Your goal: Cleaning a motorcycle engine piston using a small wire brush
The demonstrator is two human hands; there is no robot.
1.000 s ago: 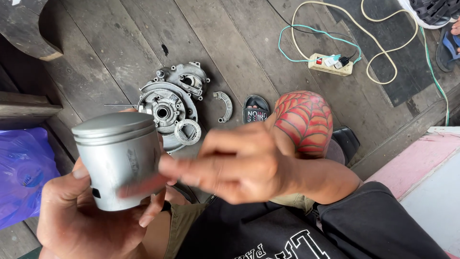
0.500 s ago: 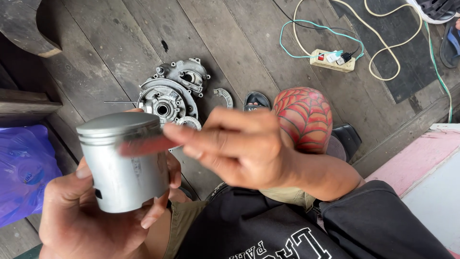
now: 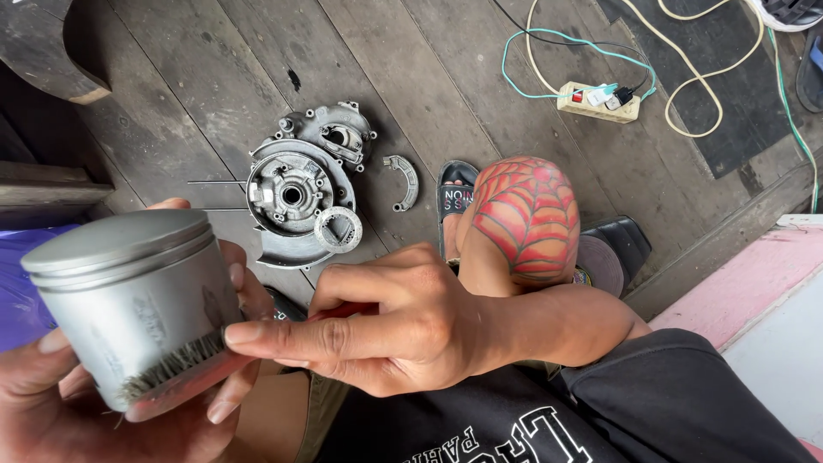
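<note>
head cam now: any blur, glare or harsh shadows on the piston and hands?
Head view: soft, even daylight, no harsh shadows; piston sharp with only a mild sheen on its crown; right hand and brush crisp, no motion blur; left hand cropped by the frame edge; engine cover in focus.

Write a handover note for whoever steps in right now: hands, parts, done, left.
Left hand: cradles the grey piston from below, crown toward the camera's upper left.
Right hand: holds a wire brush, bristles on the piston skirt.
Engine cover and curved shoe lie on the wooden floor.
Done: unclear, skirt looks grey with dark marks.
Left: cannot tell.
</note>
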